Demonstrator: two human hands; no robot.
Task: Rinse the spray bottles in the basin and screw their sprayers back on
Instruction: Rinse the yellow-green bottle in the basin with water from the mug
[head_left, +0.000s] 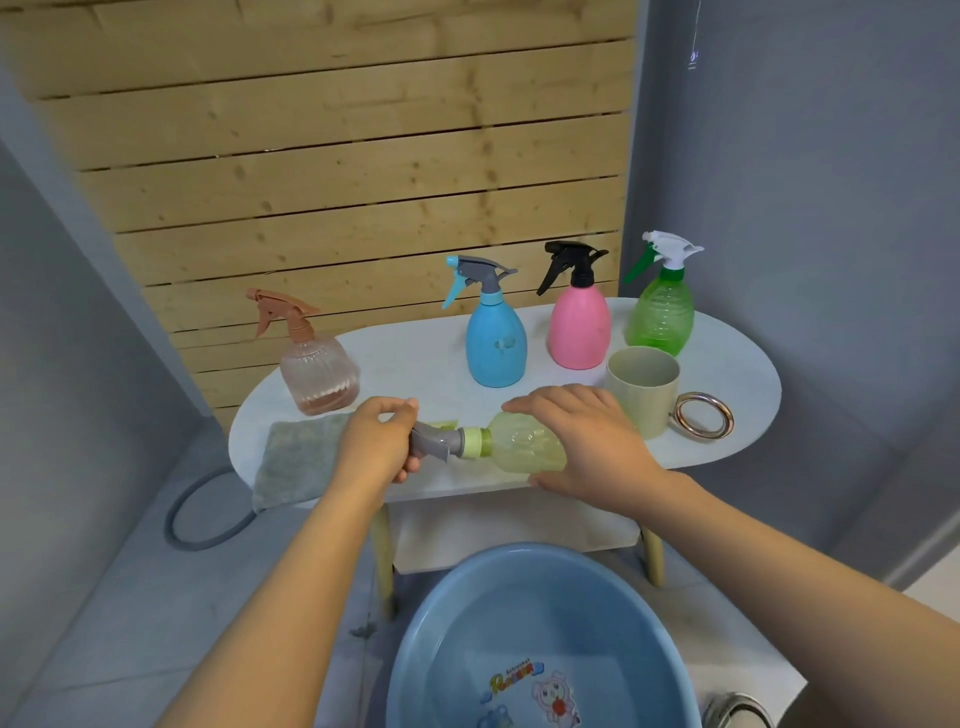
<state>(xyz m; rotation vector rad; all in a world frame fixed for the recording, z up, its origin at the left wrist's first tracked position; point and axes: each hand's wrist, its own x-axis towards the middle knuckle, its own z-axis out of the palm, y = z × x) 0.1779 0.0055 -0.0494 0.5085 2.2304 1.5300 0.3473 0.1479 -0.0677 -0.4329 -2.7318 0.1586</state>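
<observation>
white oval table (727, 364) against wooden slat wall (337, 156), grey walls (805, 182) flanking.

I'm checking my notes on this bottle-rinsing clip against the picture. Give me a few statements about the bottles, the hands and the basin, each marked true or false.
1. The right hand grips the yellow-green bottle by its body. True.
2. That bottle stands upright. False: it lies sideways, held above the table.
3. The left hand holds its grey sprayer. True.
4. The pink bottle lacks a sprayer. False: a black one is on it.
5. The blue basin sits on the table. False: it sits below, in front of the table.
</observation>
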